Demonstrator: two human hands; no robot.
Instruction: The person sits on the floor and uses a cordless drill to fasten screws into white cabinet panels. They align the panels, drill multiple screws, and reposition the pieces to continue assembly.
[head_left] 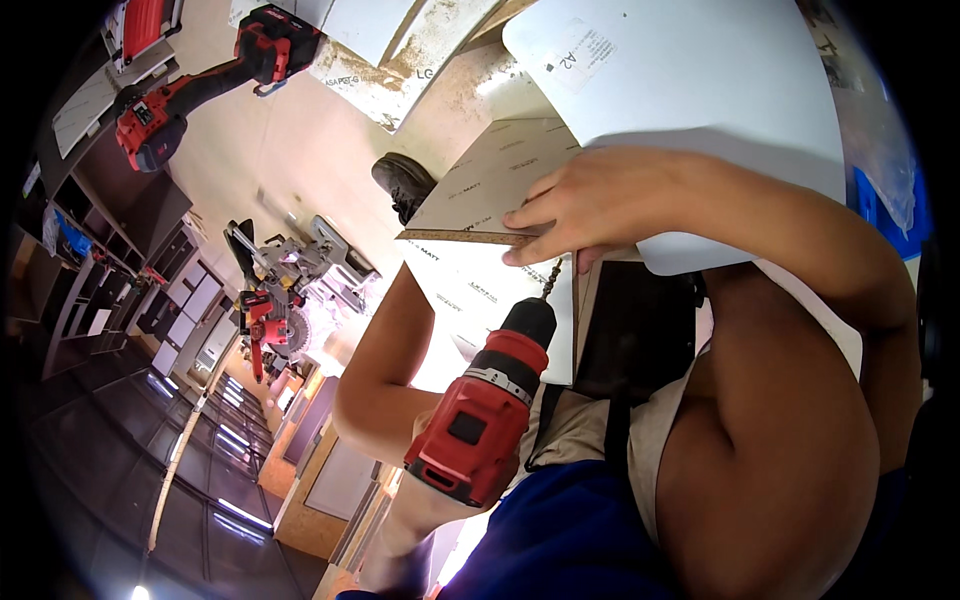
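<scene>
My left hand (pixel 428 495) is wrapped round a red-and-black cordless drill (pixel 475 420), whose body hides most of the fingers. Its chuck carries a spiral drill bit (pixel 551 280), pointing up and to the right. The bit's tip is close to the edge of a white board (pixel 480 300); contact cannot be made out. A beige film-covered board (pixel 500 180) with a bare chipboard edge meets it at an angle. My right hand (pixel 585 205) lies over this corner, fingers spread on the beige board and curled over its edge, partly hidden underneath.
A large white panel (pixel 700 80) extends past my right arm. More cut boards (pixel 385 60) lie ahead, near a long red-and-black cordless power tool (pixel 200 95). A mitre saw (pixel 290 320) stands to the left. My shoe (pixel 402 185) shows beyond the boards, and dark cabinets (pixel 120 215) are farther left.
</scene>
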